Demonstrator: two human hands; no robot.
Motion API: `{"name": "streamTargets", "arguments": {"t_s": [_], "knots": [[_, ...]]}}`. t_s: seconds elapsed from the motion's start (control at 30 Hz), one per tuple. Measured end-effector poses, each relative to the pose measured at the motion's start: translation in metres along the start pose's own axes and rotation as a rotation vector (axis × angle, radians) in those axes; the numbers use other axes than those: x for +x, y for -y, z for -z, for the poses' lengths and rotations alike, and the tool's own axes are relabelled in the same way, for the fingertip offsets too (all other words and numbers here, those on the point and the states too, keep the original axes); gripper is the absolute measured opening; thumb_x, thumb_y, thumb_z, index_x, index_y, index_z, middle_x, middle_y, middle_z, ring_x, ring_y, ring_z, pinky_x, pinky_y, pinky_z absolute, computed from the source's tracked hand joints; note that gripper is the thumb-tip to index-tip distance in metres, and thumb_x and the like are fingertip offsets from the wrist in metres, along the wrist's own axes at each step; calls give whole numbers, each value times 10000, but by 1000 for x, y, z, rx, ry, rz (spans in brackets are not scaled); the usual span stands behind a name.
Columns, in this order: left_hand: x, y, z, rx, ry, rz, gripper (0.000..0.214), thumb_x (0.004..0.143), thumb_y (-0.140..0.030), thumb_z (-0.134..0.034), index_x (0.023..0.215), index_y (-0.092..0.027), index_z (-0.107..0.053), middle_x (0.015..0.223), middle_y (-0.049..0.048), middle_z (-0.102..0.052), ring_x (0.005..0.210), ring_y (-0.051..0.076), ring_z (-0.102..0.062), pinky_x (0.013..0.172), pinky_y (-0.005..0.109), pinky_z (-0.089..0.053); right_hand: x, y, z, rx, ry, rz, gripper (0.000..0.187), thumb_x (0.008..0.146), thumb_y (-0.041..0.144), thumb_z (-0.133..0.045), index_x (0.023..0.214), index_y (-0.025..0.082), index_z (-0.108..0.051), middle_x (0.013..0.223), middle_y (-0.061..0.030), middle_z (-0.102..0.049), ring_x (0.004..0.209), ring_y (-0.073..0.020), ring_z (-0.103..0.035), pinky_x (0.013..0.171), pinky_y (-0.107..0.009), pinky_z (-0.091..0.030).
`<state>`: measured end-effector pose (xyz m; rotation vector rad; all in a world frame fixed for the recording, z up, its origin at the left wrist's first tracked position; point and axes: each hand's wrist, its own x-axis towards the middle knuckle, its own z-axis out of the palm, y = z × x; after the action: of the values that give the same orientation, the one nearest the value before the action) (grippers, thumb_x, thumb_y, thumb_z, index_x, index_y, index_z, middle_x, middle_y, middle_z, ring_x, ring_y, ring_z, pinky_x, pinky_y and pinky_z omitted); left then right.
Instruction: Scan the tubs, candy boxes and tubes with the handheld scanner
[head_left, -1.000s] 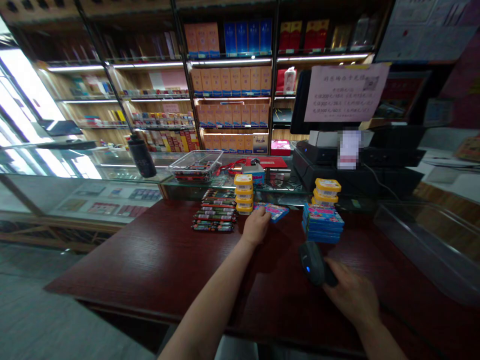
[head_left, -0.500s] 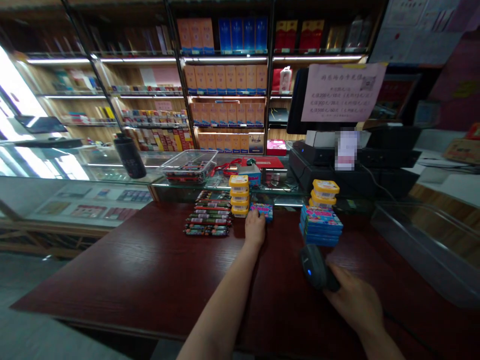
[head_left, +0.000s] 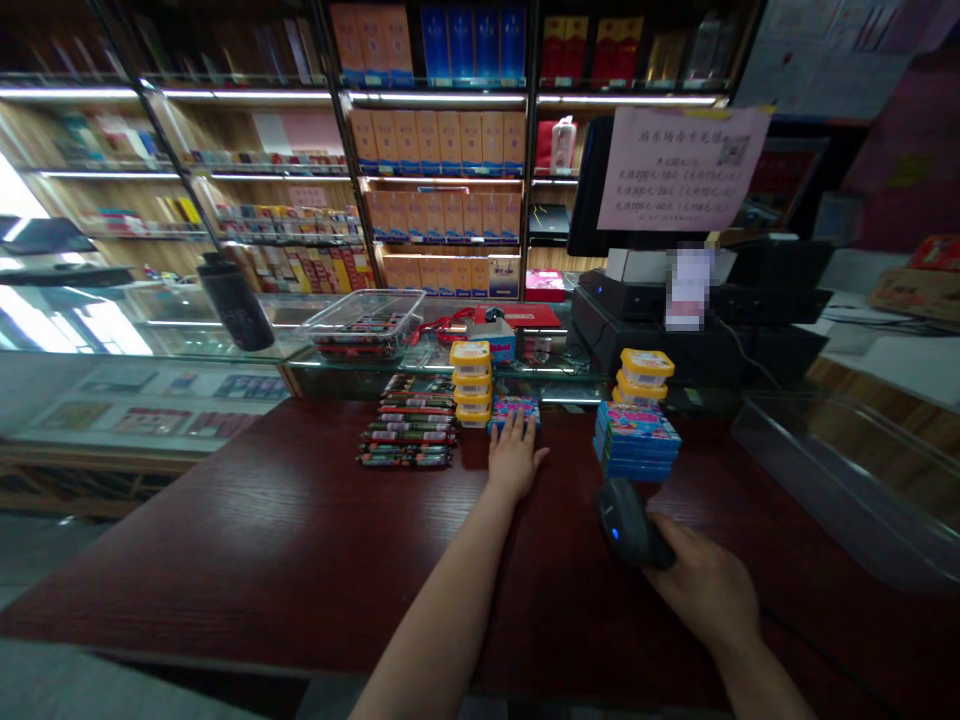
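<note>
My left hand (head_left: 514,452) lies flat with fingers spread on the dark red counter (head_left: 300,530), fingertips touching a small blue and pink packet (head_left: 514,408). That packet sits right beside a stack of yellow-lidded tubs (head_left: 471,382). My right hand (head_left: 705,590) is closed around a black barcode scanner (head_left: 624,524) with a blue light, held low over the counter. Just beyond the scanner stands a stack of blue and pink packets (head_left: 636,440), with two yellow-lidded tubs (head_left: 645,374) behind it.
A pile of dark stick-shaped packs (head_left: 409,425) lies left of the tubs. A clear plastic tray (head_left: 363,322) and a black cup (head_left: 232,300) sit on the glass display case. A black till (head_left: 697,320) with a paper notice (head_left: 679,168) stands at the back right. A clear bin (head_left: 847,480) is at the right.
My left hand slid the blue and pink packet leftward against the yellow tub stack, then flattened out with fingers spread. The right hand with the scanner stayed nearly still.
</note>
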<state>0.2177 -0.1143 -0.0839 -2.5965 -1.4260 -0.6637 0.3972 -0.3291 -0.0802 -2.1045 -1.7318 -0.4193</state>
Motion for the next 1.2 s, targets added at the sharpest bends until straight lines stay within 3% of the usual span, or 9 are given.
{"name": "streamTargets", "arguments": {"t_s": [0.13,0.23,0.33,0.47,0.6,0.7,0.8,1.0,1.2], "knots": [[0,0,4,-58,-54,26,531,873,-344,-509,1365,-169,-417,1461,164,-359,1365,304,-294,1092,504,-278,4,4,5,23,45,-53,298,779,249,-507,1059,263,-609,980,-19,-719,781,-186,-676,630,-274,-445],[4,-8,14,-128,-121,-51,443,868,-235,-503,1307,-184,-473,1354,160,-473,1273,273,-418,1038,454,-366,8,6,7,37,96,-110,299,778,245,-529,1065,262,-610,960,-14,-719,747,-180,-668,611,-277,-422],[10,-30,30,-215,-158,-256,426,880,-222,-479,1306,-232,-465,1290,116,-522,1208,235,-471,1009,420,-401,10,7,8,37,127,-141,256,794,261,-538,1040,263,-611,934,-15,-713,757,-189,-664,607,-286,-404],[21,-71,50,-238,-121,-488,427,898,-275,-459,1320,-209,-450,1317,109,-516,1209,228,-471,1027,388,-384,10,6,8,36,135,-140,211,817,286,-531,1010,250,-608,886,-26,-706,765,-192,-658,619,-289,-386],[35,-104,53,-181,-63,-567,463,889,-310,-491,1331,-181,-441,1379,117,-482,1282,248,-420,1072,411,-330,10,7,11,57,142,-162,219,799,265,-553,1011,256,-604,877,-11,-701,782,-189,-655,629,-285,-370],[44,-117,52,-113,8,-563,423,884,-244,-501,1301,-180,-477,1367,126,-501,1284,245,-432,1064,429,-334,11,7,13,54,156,-177,213,783,264,-569,993,251,-602,866,-7,-695,778,-183,-650,620,-280,-360],[49,-123,57,-52,43,-557,337,880,-160,-482,1211,-161,-550,1283,142,-571,1203,223,-516,1002,387,-395,12,8,14,41,165,-183,180,790,270,-557,963,241,-598,850,-13,-690,764,-178,-645,617,-279,-353],[50,-128,71,72,77,-624,170,854,-160,-516,965,-105,-633,983,149,-674,940,229,-629,778,338,-473,10,9,21,54,144,-144,112,804,270,-528,898,227,-570,843,-18,-676,772,-174,-637,625,-273,-336],[32,-114,82,162,-101,-749,238,901,-162,-423,1053,-119,-600,932,120,-652,943,224,-563,794,366,-424,9,8,18,61,129,-139,108,785,248,-543,891,231,-561,838,-8,-668,767,-180,-637,620,-275,-332]]}}
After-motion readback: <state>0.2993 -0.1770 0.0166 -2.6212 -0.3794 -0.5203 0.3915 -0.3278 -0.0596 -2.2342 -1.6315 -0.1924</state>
